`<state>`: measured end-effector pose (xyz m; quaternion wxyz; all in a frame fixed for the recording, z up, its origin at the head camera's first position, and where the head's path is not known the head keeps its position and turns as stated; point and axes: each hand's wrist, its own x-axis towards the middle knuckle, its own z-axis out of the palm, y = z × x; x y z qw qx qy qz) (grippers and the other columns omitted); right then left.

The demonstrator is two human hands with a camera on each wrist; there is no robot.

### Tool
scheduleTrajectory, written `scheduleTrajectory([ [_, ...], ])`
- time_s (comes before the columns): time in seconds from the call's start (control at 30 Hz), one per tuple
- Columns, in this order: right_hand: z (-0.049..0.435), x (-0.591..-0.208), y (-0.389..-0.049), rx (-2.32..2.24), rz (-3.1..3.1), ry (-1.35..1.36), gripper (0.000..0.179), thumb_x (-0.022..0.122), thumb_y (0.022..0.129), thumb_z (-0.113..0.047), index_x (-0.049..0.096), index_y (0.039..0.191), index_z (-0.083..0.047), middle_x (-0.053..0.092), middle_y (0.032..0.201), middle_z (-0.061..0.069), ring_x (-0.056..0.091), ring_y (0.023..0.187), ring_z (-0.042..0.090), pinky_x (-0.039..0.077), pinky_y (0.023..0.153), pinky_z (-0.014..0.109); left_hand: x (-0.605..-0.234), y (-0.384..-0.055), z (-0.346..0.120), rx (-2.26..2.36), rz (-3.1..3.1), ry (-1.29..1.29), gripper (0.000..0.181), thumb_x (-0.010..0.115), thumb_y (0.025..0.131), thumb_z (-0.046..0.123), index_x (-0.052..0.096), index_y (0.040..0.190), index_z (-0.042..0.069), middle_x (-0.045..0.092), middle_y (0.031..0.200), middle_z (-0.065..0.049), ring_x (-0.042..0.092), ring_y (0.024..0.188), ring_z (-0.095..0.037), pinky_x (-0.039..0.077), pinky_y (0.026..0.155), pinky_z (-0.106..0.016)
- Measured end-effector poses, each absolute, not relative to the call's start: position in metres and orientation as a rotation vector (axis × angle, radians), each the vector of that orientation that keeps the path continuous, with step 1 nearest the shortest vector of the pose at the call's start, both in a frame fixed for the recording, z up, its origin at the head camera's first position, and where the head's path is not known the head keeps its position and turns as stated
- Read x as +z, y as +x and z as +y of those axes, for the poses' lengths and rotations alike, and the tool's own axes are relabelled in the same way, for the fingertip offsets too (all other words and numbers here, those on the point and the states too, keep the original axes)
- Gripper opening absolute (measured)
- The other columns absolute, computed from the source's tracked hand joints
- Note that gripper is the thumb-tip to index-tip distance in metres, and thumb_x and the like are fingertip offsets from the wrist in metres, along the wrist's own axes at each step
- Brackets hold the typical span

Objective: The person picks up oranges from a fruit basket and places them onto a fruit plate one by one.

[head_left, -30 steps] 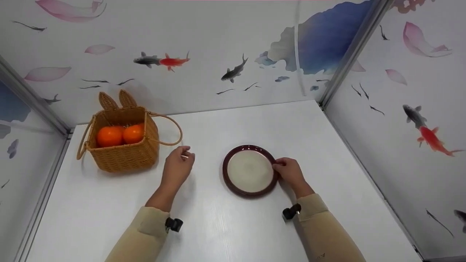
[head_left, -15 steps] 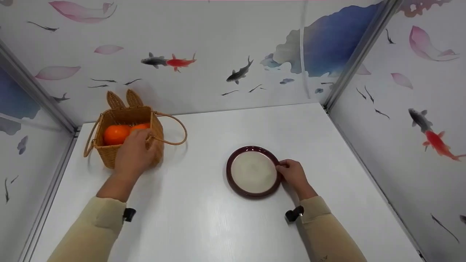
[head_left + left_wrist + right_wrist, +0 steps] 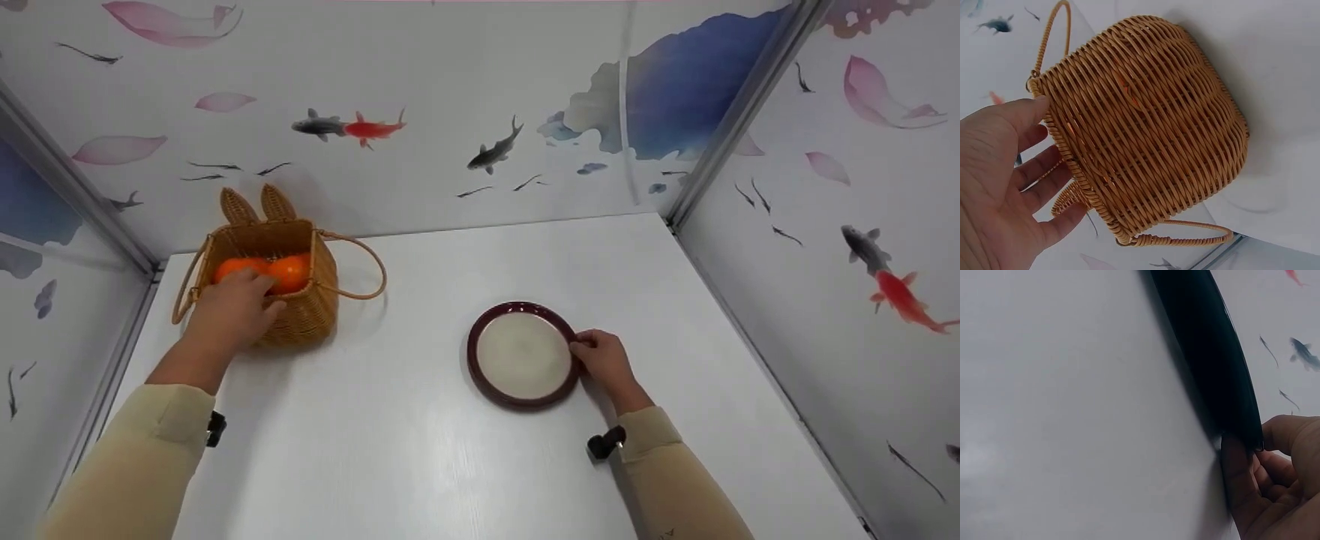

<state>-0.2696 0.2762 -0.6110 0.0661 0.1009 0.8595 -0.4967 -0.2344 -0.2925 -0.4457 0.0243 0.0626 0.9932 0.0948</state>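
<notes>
A woven wicker basket (image 3: 304, 319) with two rabbit-ear shapes and loop handles stands at the back left. Orange-coloured round fruit lie inside it, including a left fruit (image 3: 234, 265) and a right fruit (image 3: 291, 274). My left hand (image 3: 234, 309) reaches over the front rim, with its fingers above the left fruit and partly covering it. In the left wrist view, that hand (image 3: 1008, 169) extends its fingers past the wicker rim (image 3: 1075, 163). Farther right, a cream plate (image 3: 523, 356) with a dark red border lies on the table. My right hand (image 3: 606, 364) pinches its right edge between thumb and fingers.
The white table (image 3: 420, 457) meets a printed back wall (image 3: 420, 187) just behind the basket. Side panels with metal edge strips border it left and right. One basket handle (image 3: 379, 274) sticks out to the right.
My left hand has gone left from beside the basket, over its right rim, to the left fruit. The right hand has kept its hold on the plate. The camera view has shifted slightly.
</notes>
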Motion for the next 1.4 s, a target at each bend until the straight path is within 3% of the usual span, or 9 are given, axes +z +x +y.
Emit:
scheduleTrajectory([
  [0.2, 0.274, -0.612, -0.269, -1.478, 2.599, 0.321, 0.027, 0.067, 0.099, -0.015, 0.069, 0.121, 0.002, 0.071, 0.106, 0.014, 0.063, 0.082, 0.014, 0.052, 0.067, 0.023, -0.447, -0.239, -0.298, 0.290, 2.977, 0.184, 0.046, 0.057, 0.105, 0.032, 0.055, 0.138, 0.000, 0.052, 0.138, -0.031, 0.055, 0.114, -0.055, 0.044, 0.099, -0.074],
  [0.57, 0.273, -0.611, -0.266, -1.465, 2.643, 0.281, 0.027, 0.067, 0.099, -0.017, 0.070, 0.120, -0.001, 0.072, 0.105, 0.013, 0.063, 0.078, 0.014, 0.052, 0.067, 0.024, -0.445, -0.244, -0.294, 0.197, 3.008, 0.300, 0.019, 0.062, 0.103, 0.015, 0.063, 0.118, 0.003, 0.062, 0.109, -0.020, 0.060, 0.088, -0.038, 0.056, 0.083, -0.060],
  [1.0, 0.274, -0.611, -0.267, -1.464, 2.637, 0.300, 0.027, 0.066, 0.100, -0.016, 0.069, 0.120, 0.001, 0.071, 0.106, 0.015, 0.063, 0.080, 0.014, 0.052, 0.066, 0.023, -0.447, -0.247, -0.289, 0.234, 2.926, 0.218, 0.028, 0.060, 0.105, 0.017, 0.059, 0.131, 0.007, 0.059, 0.122, -0.022, 0.057, 0.102, -0.042, 0.052, 0.094, -0.067],
  [1.4, 0.275, -0.613, -0.267, -1.509, 2.610, 0.299, 0.027, 0.065, 0.100, -0.016, 0.068, 0.121, 0.002, 0.071, 0.106, 0.015, 0.063, 0.077, 0.014, 0.053, 0.065, 0.024, -0.442, -0.241, -0.274, 0.267, 2.935, 0.269, 0.021, 0.063, 0.103, 0.013, 0.064, 0.123, 0.008, 0.064, 0.117, -0.020, 0.059, 0.103, -0.040, 0.052, 0.096, -0.066],
])
